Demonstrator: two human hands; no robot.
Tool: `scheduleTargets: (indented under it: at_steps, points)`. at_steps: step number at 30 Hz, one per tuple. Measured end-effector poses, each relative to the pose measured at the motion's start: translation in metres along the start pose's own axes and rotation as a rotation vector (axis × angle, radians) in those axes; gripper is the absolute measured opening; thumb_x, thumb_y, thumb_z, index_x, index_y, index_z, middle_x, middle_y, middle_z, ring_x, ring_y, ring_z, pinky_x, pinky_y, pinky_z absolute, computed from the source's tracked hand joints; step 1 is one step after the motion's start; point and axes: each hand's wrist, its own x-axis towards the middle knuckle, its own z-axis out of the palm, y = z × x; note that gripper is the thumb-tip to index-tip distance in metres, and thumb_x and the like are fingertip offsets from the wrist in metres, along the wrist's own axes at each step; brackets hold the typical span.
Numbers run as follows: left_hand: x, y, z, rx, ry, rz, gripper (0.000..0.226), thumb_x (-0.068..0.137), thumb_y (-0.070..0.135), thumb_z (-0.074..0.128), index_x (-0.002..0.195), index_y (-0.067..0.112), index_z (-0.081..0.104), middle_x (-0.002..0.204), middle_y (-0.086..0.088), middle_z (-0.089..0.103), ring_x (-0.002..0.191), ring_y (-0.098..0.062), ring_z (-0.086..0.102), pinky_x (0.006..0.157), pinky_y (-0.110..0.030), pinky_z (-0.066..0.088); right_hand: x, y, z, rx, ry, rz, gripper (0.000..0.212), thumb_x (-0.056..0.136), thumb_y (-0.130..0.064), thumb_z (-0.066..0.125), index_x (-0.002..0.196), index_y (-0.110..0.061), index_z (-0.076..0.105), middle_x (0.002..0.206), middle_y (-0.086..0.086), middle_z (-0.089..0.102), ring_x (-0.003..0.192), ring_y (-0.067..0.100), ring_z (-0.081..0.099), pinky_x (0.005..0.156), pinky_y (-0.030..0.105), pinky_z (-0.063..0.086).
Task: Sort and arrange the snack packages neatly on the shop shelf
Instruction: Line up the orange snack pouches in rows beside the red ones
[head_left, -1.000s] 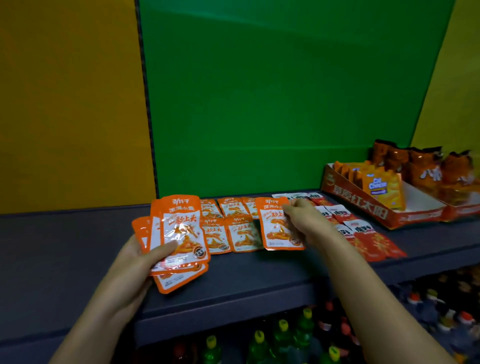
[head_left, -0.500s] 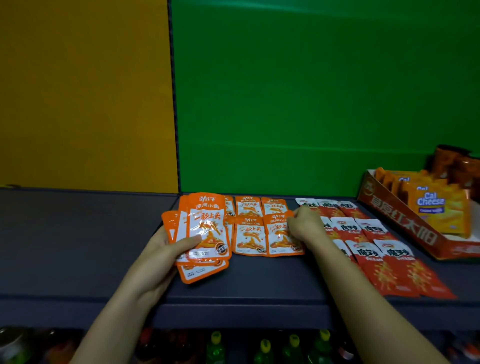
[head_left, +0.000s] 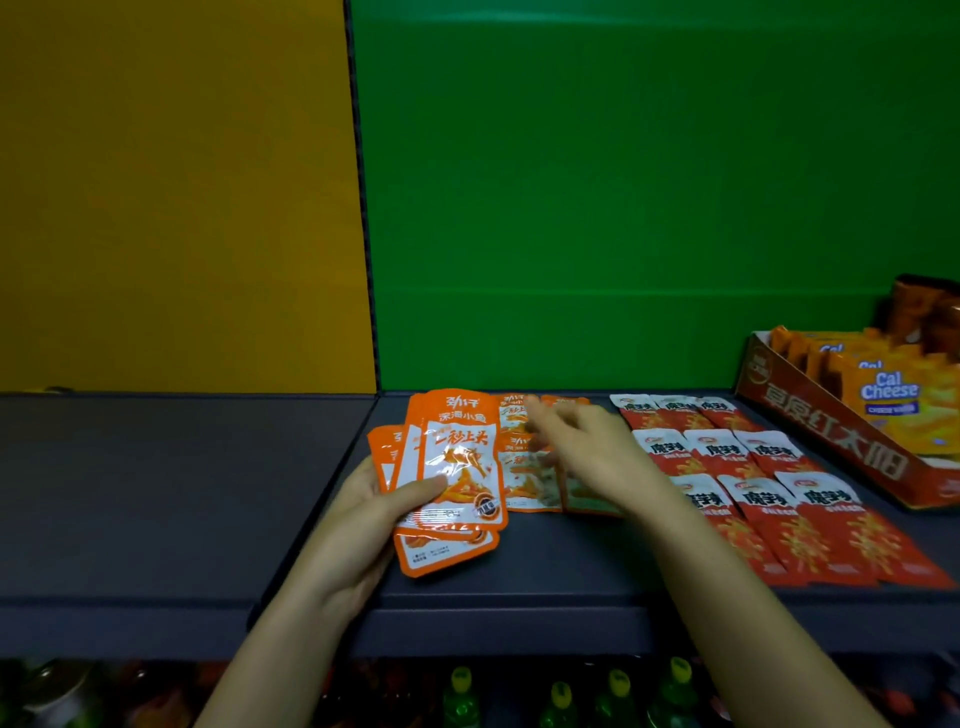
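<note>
Several orange packets (head_left: 460, 467) grasped in left hand (head_left: 358, 519), right hand (head_left: 597, 457) fingers (head_left: 556, 423) released, red packets (head_left: 719, 452) beside, box (head_left: 831, 431) beyond.

A dark grey shelf (head_left: 156, 493) is stretching across the view. Behind it, a yellow panel (head_left: 171, 197) is rising over its left part and a green panel (head_left: 623, 182) over the rest, a black seam (head_left: 359, 208) dividing them. Beneath it, green-capped bottles (head_left: 460, 693) are standing in shadow.

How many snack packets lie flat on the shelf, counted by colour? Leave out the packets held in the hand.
Red packets: 9
Orange packets: at least 4 (the right hand covers part of this group)
Total: at least 13
</note>
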Motion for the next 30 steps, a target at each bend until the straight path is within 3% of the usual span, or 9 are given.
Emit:
scheduleTargets:
  at_steps: [5,10,12,14,17,21,24,28,30]
  points:
    - [-0.004,-0.001,-0.006,-0.034,0.01,-0.004,0.026,0.08,0.004,0.066,0.103,0.014,0.061,0.087,-0.009,0.075,0.069,-0.021,0.073,0.057,-0.03,0.06,-0.01,-0.016,0.032,0.31,-0.079,0.008,0.03,0.078,-0.044,0.07,0.091,-0.02,0.059,0.08,-0.009,0.062,0.077,0.01,0.063,0.069,0.025,0.051]
    - [-0.009,0.001,-0.023,-0.075,0.056,-0.017,0.014,0.091,0.022,0.054,0.101,0.016,0.062,0.084,-0.008,0.076,0.066,-0.019,0.073,0.059,-0.033,0.06,-0.01,-0.019,0.041,0.67,-0.208,0.045,0.006,0.087,-0.018,0.064,0.083,-0.016,0.06,0.069,-0.006,0.064,0.06,0.0,0.06,0.054,0.009,0.044]
    - [-0.009,0.005,-0.035,-0.068,0.099,0.025,0.016,0.093,0.019,0.051,0.103,0.013,0.061,0.081,-0.007,0.076,0.066,-0.018,0.072,0.06,-0.032,0.06,-0.008,-0.016,0.038,0.71,-0.184,0.023,0.013,0.089,-0.013,0.06,0.077,-0.017,0.059,0.053,-0.012,0.063,0.046,-0.008,0.054,0.047,0.004,0.039]
    - [-0.01,0.012,-0.051,-0.06,0.163,0.07,0.014,0.094,0.017,0.049,0.099,0.013,0.062,0.075,-0.004,0.075,0.062,-0.015,0.072,0.056,-0.029,0.059,-0.006,-0.009,0.033,0.69,-0.177,0.026,0.017,0.09,-0.013,0.06,0.073,-0.017,0.059,0.049,-0.015,0.063,0.046,-0.009,0.052,0.05,0.004,0.039]
    - [-0.012,0.023,-0.072,-0.06,0.235,0.095,0.012,0.094,0.017,0.049,0.093,0.016,0.061,0.075,-0.004,0.073,0.055,-0.012,0.07,0.051,-0.026,0.058,-0.011,0.003,0.034,0.66,-0.246,0.059,0.017,0.088,-0.011,0.061,0.072,-0.016,0.063,0.068,-0.01,0.07,0.06,-0.007,0.062,0.063,0.008,0.044]
    - [-0.012,0.026,-0.084,-0.033,0.25,0.09,0.01,0.094,0.021,0.05,0.093,0.019,0.06,0.071,0.001,0.073,0.055,-0.011,0.07,0.049,-0.026,0.056,-0.019,0.002,0.039,0.547,-0.254,0.141,0.011,0.087,-0.014,0.064,0.076,-0.016,0.064,0.073,-0.009,0.067,0.063,-0.009,0.059,0.051,0.001,0.041]
    - [-0.011,0.025,-0.078,-0.022,0.232,0.08,0.01,0.094,0.021,0.05,0.092,0.021,0.06,0.081,-0.003,0.072,0.057,-0.012,0.07,0.051,-0.027,0.056,-0.017,0.001,0.04,0.299,-0.232,0.13,0.01,0.087,-0.026,0.065,0.078,-0.021,0.064,0.077,-0.006,0.063,0.074,0.003,0.058,0.062,0.016,0.043]
    - [-0.009,0.021,-0.07,-0.012,0.201,0.066,0.009,0.093,0.022,0.05,0.093,0.021,0.059,0.088,-0.006,0.071,0.063,-0.015,0.071,0.056,-0.03,0.056,-0.014,0.0,0.04,0.012,-0.266,0.11,0.023,0.091,-0.034,0.058,0.072,-0.021,0.054,0.071,-0.008,0.052,0.067,0.006,0.048,0.06,0.021,0.037]
    - [-0.007,0.019,-0.067,-0.011,0.187,0.06,0.009,0.093,0.022,0.051,0.094,0.021,0.059,0.09,-0.006,0.071,0.067,-0.016,0.07,0.058,-0.031,0.056,-0.013,-0.002,0.04,-0.054,-0.295,0.103,0.02,0.091,-0.036,0.055,0.084,-0.018,0.057,0.084,-0.003,0.059,0.079,0.012,0.055,0.072,0.026,0.043]
